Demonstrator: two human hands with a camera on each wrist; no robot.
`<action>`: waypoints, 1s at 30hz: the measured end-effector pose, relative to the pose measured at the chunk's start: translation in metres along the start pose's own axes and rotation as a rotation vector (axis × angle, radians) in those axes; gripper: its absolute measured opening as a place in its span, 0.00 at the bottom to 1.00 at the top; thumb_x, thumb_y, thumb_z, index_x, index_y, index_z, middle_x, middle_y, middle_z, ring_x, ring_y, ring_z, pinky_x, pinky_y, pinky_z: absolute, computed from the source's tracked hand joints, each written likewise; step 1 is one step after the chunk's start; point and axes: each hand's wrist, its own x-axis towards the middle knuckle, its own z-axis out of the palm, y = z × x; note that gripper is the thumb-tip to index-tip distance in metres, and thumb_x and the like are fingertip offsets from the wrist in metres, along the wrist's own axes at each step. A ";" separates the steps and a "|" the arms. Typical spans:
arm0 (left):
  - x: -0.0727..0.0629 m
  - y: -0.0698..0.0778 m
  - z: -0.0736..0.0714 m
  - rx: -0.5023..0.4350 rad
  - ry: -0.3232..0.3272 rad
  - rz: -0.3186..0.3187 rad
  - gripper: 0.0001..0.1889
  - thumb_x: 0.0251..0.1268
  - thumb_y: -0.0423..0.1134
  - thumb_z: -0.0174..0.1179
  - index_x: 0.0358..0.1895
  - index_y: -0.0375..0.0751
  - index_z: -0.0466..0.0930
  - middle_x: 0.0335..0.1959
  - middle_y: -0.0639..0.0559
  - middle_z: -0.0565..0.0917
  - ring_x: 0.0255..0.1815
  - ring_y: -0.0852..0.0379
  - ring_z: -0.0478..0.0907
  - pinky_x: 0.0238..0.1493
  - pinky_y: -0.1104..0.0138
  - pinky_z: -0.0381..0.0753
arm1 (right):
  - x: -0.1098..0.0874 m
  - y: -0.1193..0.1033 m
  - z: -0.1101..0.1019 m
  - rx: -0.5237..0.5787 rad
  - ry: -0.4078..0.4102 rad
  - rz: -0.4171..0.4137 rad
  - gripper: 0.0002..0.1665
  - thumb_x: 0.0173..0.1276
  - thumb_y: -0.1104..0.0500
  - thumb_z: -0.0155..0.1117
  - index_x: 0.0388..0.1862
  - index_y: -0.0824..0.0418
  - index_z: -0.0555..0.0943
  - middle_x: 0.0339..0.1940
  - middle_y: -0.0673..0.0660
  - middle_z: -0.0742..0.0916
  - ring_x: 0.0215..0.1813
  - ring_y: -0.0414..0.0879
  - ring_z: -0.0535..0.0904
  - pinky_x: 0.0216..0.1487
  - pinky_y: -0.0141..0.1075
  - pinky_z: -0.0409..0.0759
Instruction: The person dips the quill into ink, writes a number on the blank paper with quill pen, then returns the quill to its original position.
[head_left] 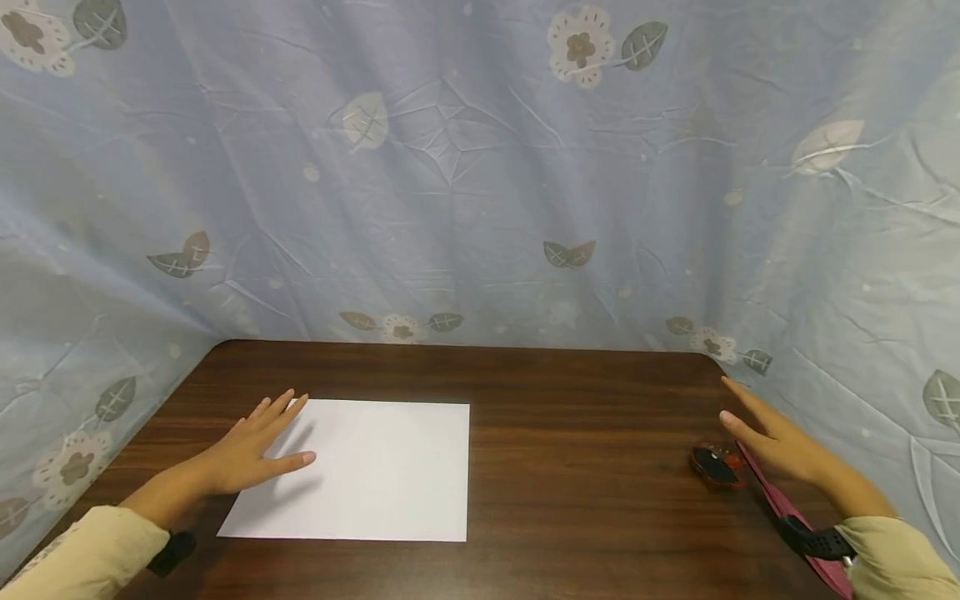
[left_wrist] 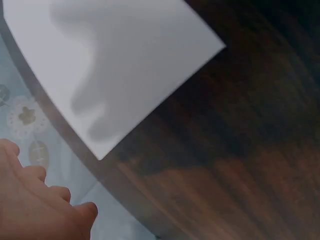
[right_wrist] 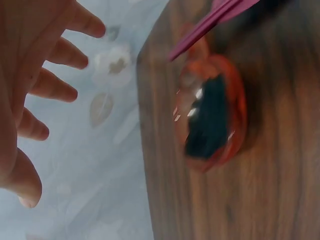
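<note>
At lower left of the head view, the left hand, fingers spread, hovers over the left side of the paper. At lower right, the right hand, fingers apart, is near the red container and pink strip.

Looking like smooth, matt paper on the white sheet. Showing wood grain with a low sheen across the worktop. Gleaming like glossy, see-through plastic on the orange-red object. Creasing like cloth over the patterned curtain and beige sleeve. Looking rubbery and matt on the black strap.
</note>
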 end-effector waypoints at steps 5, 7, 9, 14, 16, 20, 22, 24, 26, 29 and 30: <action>-0.003 -0.006 0.007 -0.032 -0.024 0.007 0.46 0.62 0.58 0.59 0.77 0.46 0.46 0.76 0.31 0.45 0.71 0.21 0.39 0.58 0.25 0.39 | -0.017 0.019 0.001 0.025 -0.004 0.067 0.37 0.79 0.56 0.44 0.79 0.58 0.41 0.72 0.78 0.56 0.66 0.79 0.55 0.55 0.66 0.67; -0.003 -0.007 0.008 -0.025 -0.027 0.011 0.46 0.61 0.59 0.59 0.77 0.47 0.46 0.76 0.31 0.46 0.71 0.20 0.40 0.58 0.25 0.40 | -0.023 0.027 0.003 0.012 0.002 0.090 0.37 0.79 0.56 0.44 0.79 0.60 0.41 0.70 0.78 0.60 0.64 0.76 0.61 0.51 0.50 0.77; -0.003 -0.008 0.010 -0.024 -0.032 0.014 0.46 0.62 0.58 0.59 0.77 0.47 0.47 0.76 0.31 0.46 0.71 0.19 0.40 0.57 0.24 0.40 | -0.028 0.035 0.005 0.019 0.008 0.117 0.38 0.78 0.55 0.45 0.78 0.61 0.42 0.67 0.78 0.64 0.64 0.67 0.67 0.45 0.34 0.78; -0.003 -0.012 0.015 -0.037 -0.049 0.018 0.45 0.61 0.57 0.59 0.77 0.45 0.48 0.75 0.29 0.46 0.70 0.18 0.40 0.56 0.24 0.40 | -0.041 0.050 0.012 0.071 -0.007 0.171 0.39 0.77 0.55 0.47 0.77 0.65 0.44 0.65 0.78 0.66 0.61 0.43 0.71 0.42 0.23 0.72; -0.002 -0.013 0.016 -0.045 -0.054 0.016 0.45 0.61 0.57 0.60 0.76 0.43 0.49 0.75 0.29 0.48 0.70 0.18 0.40 0.56 0.24 0.40 | -0.044 0.054 0.014 0.073 -0.019 0.190 0.39 0.78 0.54 0.47 0.77 0.67 0.44 0.65 0.79 0.66 0.61 0.49 0.72 0.41 0.24 0.72; -0.003 -0.014 0.018 -0.052 -0.070 -0.006 0.44 0.59 0.58 0.61 0.75 0.42 0.53 0.74 0.29 0.50 0.71 0.20 0.41 0.56 0.24 0.38 | -0.049 0.061 0.017 0.047 -0.008 0.180 0.38 0.77 0.55 0.47 0.74 0.73 0.47 0.62 0.79 0.70 0.57 0.38 0.74 0.40 0.24 0.73; -0.004 -0.015 0.020 -0.044 -0.080 -0.012 0.44 0.59 0.58 0.61 0.74 0.42 0.55 0.74 0.29 0.51 0.70 0.20 0.42 0.56 0.23 0.38 | -0.050 0.064 0.019 0.056 0.008 0.167 0.37 0.76 0.56 0.49 0.74 0.74 0.48 0.61 0.77 0.73 0.52 0.24 0.71 0.40 0.23 0.73; -0.004 -0.016 0.021 -0.038 -0.089 -0.011 0.44 0.58 0.58 0.62 0.74 0.42 0.55 0.74 0.29 0.52 0.70 0.20 0.42 0.55 0.23 0.38 | -0.052 0.066 0.020 0.071 0.022 0.151 0.37 0.75 0.58 0.51 0.73 0.75 0.49 0.59 0.76 0.74 0.48 0.17 0.67 0.39 0.24 0.74; -0.005 -0.017 0.022 -0.032 -0.094 -0.006 0.43 0.58 0.58 0.62 0.73 0.43 0.56 0.74 0.30 0.52 0.70 0.20 0.42 0.55 0.23 0.38 | -0.053 0.068 0.022 0.081 0.036 0.158 0.37 0.74 0.58 0.53 0.73 0.75 0.51 0.57 0.75 0.76 0.47 0.18 0.68 0.39 0.24 0.74; -0.004 -0.017 0.022 -0.032 -0.100 0.006 0.43 0.59 0.57 0.62 0.73 0.42 0.57 0.74 0.30 0.51 0.71 0.20 0.41 0.55 0.23 0.38 | -0.055 0.070 0.025 0.106 0.033 0.172 0.37 0.73 0.59 0.54 0.73 0.74 0.52 0.56 0.76 0.77 0.46 0.20 0.70 0.38 0.24 0.74; -0.004 -0.017 0.023 -0.035 -0.102 0.008 0.43 0.59 0.57 0.62 0.73 0.41 0.57 0.74 0.31 0.50 0.71 0.20 0.41 0.55 0.23 0.37 | -0.055 0.071 0.025 0.111 0.033 0.175 0.37 0.73 0.60 0.55 0.73 0.73 0.53 0.55 0.76 0.77 0.46 0.21 0.71 0.38 0.24 0.74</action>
